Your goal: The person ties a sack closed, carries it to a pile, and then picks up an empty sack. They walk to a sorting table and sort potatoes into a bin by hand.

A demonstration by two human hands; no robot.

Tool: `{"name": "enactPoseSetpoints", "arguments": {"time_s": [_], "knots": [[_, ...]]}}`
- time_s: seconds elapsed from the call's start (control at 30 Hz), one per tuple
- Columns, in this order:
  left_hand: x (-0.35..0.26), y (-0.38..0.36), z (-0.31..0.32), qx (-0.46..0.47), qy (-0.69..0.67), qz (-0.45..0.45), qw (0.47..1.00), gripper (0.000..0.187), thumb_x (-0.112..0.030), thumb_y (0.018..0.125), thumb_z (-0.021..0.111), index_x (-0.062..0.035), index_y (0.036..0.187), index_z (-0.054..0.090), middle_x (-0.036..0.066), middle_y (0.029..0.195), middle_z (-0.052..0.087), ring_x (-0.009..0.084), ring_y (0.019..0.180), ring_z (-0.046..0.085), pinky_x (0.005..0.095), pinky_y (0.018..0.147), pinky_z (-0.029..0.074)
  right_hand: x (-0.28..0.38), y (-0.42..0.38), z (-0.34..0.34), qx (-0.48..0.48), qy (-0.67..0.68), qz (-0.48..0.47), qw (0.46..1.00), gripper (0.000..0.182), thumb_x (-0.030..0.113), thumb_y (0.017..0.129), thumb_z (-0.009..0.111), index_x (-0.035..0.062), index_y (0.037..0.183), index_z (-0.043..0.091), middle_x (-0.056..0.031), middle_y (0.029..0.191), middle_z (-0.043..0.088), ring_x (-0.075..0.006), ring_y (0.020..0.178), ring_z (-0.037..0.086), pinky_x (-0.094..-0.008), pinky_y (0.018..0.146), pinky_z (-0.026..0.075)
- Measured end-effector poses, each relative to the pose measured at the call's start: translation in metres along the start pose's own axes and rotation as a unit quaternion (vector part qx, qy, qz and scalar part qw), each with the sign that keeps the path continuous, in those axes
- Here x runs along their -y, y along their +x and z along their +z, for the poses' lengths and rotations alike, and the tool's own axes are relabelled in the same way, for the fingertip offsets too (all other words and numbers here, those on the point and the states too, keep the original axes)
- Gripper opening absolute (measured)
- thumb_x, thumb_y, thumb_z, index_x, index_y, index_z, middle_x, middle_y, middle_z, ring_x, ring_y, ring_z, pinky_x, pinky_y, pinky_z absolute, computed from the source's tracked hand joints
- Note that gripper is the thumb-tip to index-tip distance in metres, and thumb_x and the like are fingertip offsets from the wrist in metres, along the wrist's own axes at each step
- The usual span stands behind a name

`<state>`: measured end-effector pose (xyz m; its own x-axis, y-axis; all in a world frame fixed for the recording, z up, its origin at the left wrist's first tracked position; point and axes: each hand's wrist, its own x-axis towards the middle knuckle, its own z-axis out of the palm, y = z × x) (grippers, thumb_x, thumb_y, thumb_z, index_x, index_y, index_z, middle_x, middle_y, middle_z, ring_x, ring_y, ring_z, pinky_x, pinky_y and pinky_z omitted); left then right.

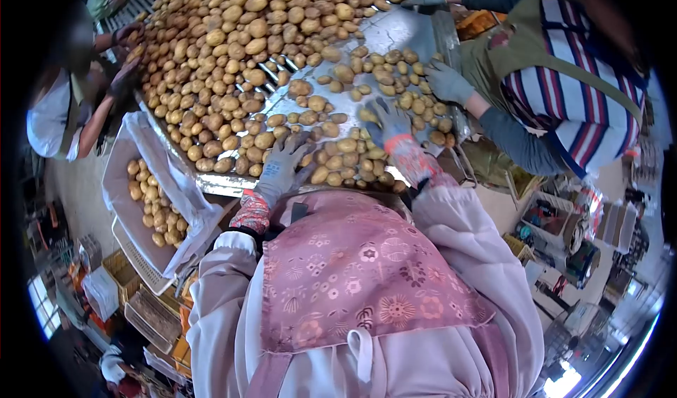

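Many potatoes (pixel 264 140) seem raked by the spread left hand (pixel 281 166) at 10 o'clock and spread right hand (pixel 392 121) at 1, any hold unclear; gripping would need curling.

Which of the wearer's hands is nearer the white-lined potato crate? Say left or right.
Left. The left hand is at the near edge of the table, right of the white-lined crate; the right hand is farther right, over potatoes.

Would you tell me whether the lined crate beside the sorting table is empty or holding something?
Not empty: the crate holds potatoes, visible in a heap inside its pale liner.
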<state>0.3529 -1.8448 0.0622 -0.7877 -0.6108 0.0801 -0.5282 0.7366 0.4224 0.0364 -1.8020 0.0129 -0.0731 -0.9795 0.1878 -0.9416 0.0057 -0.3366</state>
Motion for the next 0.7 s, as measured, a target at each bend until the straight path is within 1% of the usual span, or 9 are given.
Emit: {"name": "enactPoseSetpoints", "arguments": {"time_s": [0.13, 0.27, 0.37, 0.43, 0.47, 0.53, 0.6, 0.67, 0.7], "knots": [[0.002, 0.019, -0.003, 0.032, -0.019, -0.093, 0.995, 0.060, -0.036, 0.081, 0.071, -0.0110, 0.132, 0.053, 0.017, 0.138, 0.047, 0.0443, 0.110, 0.049, 0.0511, 0.096, 0.043, 0.002, -0.057, -0.020, -0.004, 0.052, -0.092, 0.994, 0.043, 0.018, 0.081, 0.066, 0.0144, 0.123, 0.061, -0.0136, 0.126, 0.057, -0.0376, 0.108, 0.056, -0.0479, 0.095, 0.044], [-0.036, 0.077, 0.008, 0.087, -0.041, -0.281, 0.955, 0.067, -0.045, 0.084, 0.070, -0.0075, 0.135, 0.050, 0.019, 0.135, 0.048, 0.0409, 0.111, 0.053, 0.0453, 0.095, 0.045, -0.044, -0.112, -0.023, 0.084, -0.004, -0.033, 0.996, 0.056, 0.042, 0.079, 0.069, 0.0178, 0.128, 0.059, -0.0166, 0.139, 0.048, -0.0395, 0.123, 0.049, -0.0518, 0.104, 0.039], [-0.038, 0.100, 0.037, 0.095, -0.182, -0.204, 0.957, 0.062, -0.044, 0.089, 0.067, -0.0042, 0.133, 0.050, 0.019, 0.129, 0.053, 0.0365, 0.113, 0.056, 0.0419, 0.095, 0.047, -0.057, -0.118, -0.062, 0.228, -0.099, 0.147, 0.957, 0.070, 0.049, 0.079, 0.067, 0.0215, 0.140, 0.048, -0.0179, 0.146, 0.043, -0.0429, 0.129, 0.044, -0.0518, 0.107, 0.036], [-0.039, 0.116, 0.013, 0.213, -0.468, -0.046, 0.857, 0.058, -0.038, 0.090, 0.066, -0.0021, 0.133, 0.050, 0.020, 0.123, 0.058, 0.0330, 0.113, 0.059, 0.0397, 0.095, 0.048, -0.065, -0.122, -0.062, 0.185, -0.059, 0.170, 0.966, 0.065, 0.045, 0.081, 0.066, 0.0194, 0.139, 0.049, -0.0195, 0.145, 0.044, -0.0426, 0.130, 0.043, -0.0510, 0.109, 0.035], [-0.034, 0.121, -0.007, 0.213, -0.466, -0.048, 0.857, 0.058, -0.038, 0.090, 0.066, -0.0021, 0.133, 0.050, 0.020, 0.123, 0.058, 0.0330, 0.113, 0.059, 0.0397, 0.095, 0.048, -0.067, -0.123, -0.057, 0.142, -0.018, 0.195, 0.970, 0.061, 0.041, 0.083, 0.065, 0.0174, 0.137, 0.050, -0.0211, 0.143, 0.045, -0.0423, 0.131, 0.043, -0.0502, 0.110, 0.033], [-0.015, 0.123, -0.059, 0.216, -0.376, -0.163, 0.886, 0.056, -0.035, 0.092, 0.063, -0.0010, 0.134, 0.048, 0.020, 0.119, 0.062, 0.0310, 0.112, 0.060, 0.0382, 0.096, 0.048, -0.061, -0.127, -0.036, 0.091, 0.047, 0.210, 0.972, 0.061, 0.041, 0.084, 0.065, 0.0169, 0.138, 0.050, -0.0217, 0.144, 0.044, -0.0424, 0.132, 0.042, -0.0490, 0.111, 0.032], [0.035, 0.115, -0.064, 0.006, -0.132, -0.191, 0.973, 0.058, -0.041, 0.092, 0.060, -0.0028, 0.135, 0.049, 0.021, 0.127, 0.058, 0.0317, 0.119, 0.056, 0.0410, 0.102, 0.044, -0.047, -0.132, -0.013, 0.027, 0.051, 0.172, 0.983, 0.065, 0.042, 0.086, 0.060, 0.0193, 0.145, 0.043, -0.0223, 0.149, 0.038, -0.0481, 0.133, 0.037, -0.0551, 0.109, 0.032], [0.082, 0.094, -0.067, -0.113, 0.204, -0.264, 0.936, 0.061, -0.050, 0.088, 0.060, -0.0074, 0.131, 0.055, 0.022, 0.135, 0.052, 0.0429, 0.119, 0.052, 0.0473, 0.102, 0.042, -0.033, -0.128, -0.005, 0.070, -0.007, 0.170, 0.983, 0.067, 0.045, 0.085, 0.062, 0.0187, 0.145, 0.044, -0.0233, 0.149, 0.035, -0.0494, 0.133, 0.035, -0.0557, 0.108, 0.033], [0.127, 0.067, -0.048, -0.121, 0.166, -0.285, 0.936, 0.061, -0.052, 0.089, 0.057, -0.0082, 0.131, 0.054, 0.021, 0.139, 0.049, 0.0447, 0.121, 0.050, 0.0499, 0.102, 0.041, -0.025, -0.120, -0.007, 0.057, -0.018, 0.176, 0.983, 0.067, 0.046, 0.085, 0.062, 0.0189, 0.144, 0.045, -0.0228, 0.149, 0.035, -0.0500, 0.132, 0.035, -0.0565, 0.108, 0.032]]}}
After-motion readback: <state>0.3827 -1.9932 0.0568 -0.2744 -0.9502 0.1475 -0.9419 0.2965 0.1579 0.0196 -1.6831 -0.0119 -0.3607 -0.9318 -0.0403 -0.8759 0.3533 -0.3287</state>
